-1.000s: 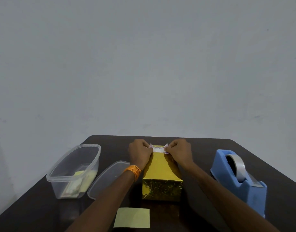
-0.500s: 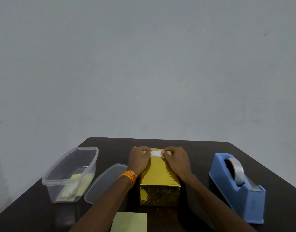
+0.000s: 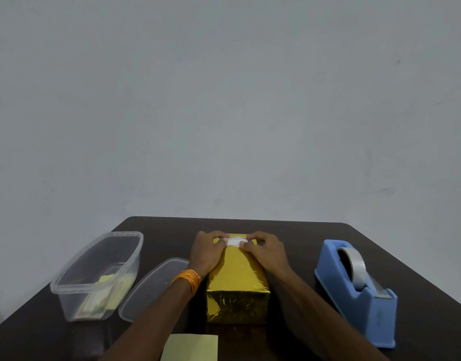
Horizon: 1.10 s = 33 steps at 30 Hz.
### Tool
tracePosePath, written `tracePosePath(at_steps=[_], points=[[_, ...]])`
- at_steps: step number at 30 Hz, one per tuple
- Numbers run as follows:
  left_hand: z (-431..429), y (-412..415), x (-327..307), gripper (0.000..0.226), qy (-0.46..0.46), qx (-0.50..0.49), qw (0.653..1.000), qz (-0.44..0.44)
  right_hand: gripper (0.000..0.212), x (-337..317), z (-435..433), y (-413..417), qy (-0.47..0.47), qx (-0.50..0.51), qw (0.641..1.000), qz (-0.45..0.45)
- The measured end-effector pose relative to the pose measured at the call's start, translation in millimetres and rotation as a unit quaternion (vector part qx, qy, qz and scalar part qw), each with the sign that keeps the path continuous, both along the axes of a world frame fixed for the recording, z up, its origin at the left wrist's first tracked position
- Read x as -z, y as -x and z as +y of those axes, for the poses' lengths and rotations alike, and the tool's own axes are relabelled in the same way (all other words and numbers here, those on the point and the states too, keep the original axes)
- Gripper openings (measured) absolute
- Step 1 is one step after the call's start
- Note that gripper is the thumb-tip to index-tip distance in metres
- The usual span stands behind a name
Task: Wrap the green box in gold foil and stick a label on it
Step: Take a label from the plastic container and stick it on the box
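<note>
Gold-wrapped box sits mid-bench. Fingers of left hand and right hand press the label ends flat at its far top edge. Foil looks slick and crease-prone; box probably stiff and light - hold by the side walls.

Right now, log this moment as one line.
label: on gold-wrapped box top, far end | left hand: presses its left end | right hand: presses its right end | tape dispenser: untouched
</note>
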<state>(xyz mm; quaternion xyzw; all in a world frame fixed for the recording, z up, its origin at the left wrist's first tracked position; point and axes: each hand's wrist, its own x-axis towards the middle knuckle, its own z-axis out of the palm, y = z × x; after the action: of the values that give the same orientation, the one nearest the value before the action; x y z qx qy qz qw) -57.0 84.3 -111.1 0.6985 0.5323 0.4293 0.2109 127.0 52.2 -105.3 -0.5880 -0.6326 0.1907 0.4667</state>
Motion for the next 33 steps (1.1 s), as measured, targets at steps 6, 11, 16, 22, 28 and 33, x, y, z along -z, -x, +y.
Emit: tracePosePath(at_steps=[6, 11, 16, 22, 28, 33], points=[[-2, 0, 3, 0.023, -0.002, -0.019, 0.999, -0.045, 0.029, 4, -2, -3, 0.018, -0.007, 0.999, 0.047], [-4, 1, 0, 0.020, -0.009, -0.023, 0.999, -0.046, 0.013, 0, -1, -7, 0.013, 0.003, 0.999, 0.046], [-4, 0, -2, 0.050, -0.023, -0.012, 0.999, -0.018, 0.031, -10, 3, 12, 0.027, 0.066, 0.995, -0.069], [0, 2, 1, 0.014, -0.003, -0.018, 0.999, -0.030, 0.013, -9, 2, 9, 0.022, 0.074, 0.995, -0.066], [-3, 1, 0, 0.019, 0.019, -0.009, 0.999, -0.046, 0.009, 0, -3, -8, 0.016, 0.001, 0.998, 0.056], [-11, 1, -5, 0.021, 0.021, -0.027, 0.997, -0.069, 0.015, -3, -8, -13, 0.041, -0.033, 0.994, 0.097]])
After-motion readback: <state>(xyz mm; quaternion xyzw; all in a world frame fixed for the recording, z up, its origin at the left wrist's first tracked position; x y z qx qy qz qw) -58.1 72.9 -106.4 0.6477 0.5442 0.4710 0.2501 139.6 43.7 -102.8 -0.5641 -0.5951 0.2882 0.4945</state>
